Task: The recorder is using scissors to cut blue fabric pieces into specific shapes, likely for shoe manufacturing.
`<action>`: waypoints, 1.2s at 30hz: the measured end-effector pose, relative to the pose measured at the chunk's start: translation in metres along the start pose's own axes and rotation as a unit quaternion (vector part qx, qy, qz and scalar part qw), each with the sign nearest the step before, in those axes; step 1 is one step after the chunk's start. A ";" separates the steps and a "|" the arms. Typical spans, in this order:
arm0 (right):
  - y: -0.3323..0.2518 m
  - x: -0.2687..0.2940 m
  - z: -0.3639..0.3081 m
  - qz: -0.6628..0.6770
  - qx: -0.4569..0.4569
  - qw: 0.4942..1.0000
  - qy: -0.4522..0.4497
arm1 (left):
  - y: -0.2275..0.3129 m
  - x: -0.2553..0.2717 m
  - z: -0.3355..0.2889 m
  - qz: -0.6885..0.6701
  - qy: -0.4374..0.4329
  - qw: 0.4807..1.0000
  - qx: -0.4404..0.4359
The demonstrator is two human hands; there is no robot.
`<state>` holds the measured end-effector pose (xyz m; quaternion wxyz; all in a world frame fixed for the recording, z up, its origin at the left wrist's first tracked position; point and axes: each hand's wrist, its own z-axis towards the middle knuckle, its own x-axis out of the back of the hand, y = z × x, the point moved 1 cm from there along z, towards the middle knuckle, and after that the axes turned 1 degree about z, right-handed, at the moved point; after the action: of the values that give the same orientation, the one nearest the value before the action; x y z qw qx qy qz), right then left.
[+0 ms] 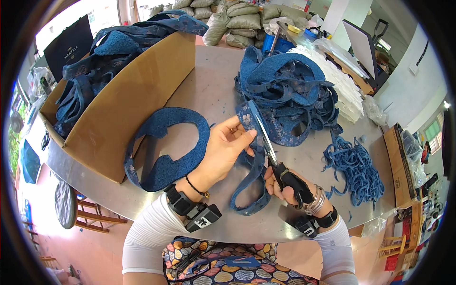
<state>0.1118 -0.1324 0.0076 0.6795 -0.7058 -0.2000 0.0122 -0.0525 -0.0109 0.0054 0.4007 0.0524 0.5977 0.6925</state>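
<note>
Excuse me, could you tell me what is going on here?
A person is working at a metal table. The left hand holds a patterned blue strip, and the right hand holds scissors with their blades along it. Beyond lies a large heap of blue fabric, a tangle of thin strands sits to the right, and a cardboard box at the left is piled with more.

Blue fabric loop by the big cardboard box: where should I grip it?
I'd pinch the blue fabric loop across its upper band, from above: its open centre leaves thumb room, while its left side overlaps the cardboard box in view and its right side runs close to the left hand.
</note>
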 end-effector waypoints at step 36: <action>0.007 0.000 0.001 -0.059 0.040 0.997 0.025 | 0.007 0.006 0.004 -0.074 0.040 0.995 0.054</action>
<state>0.1133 -0.1311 0.0002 0.7118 -0.6647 -0.2235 -0.0380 -0.0572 -0.0038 0.0101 0.4234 0.0016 0.6519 0.6290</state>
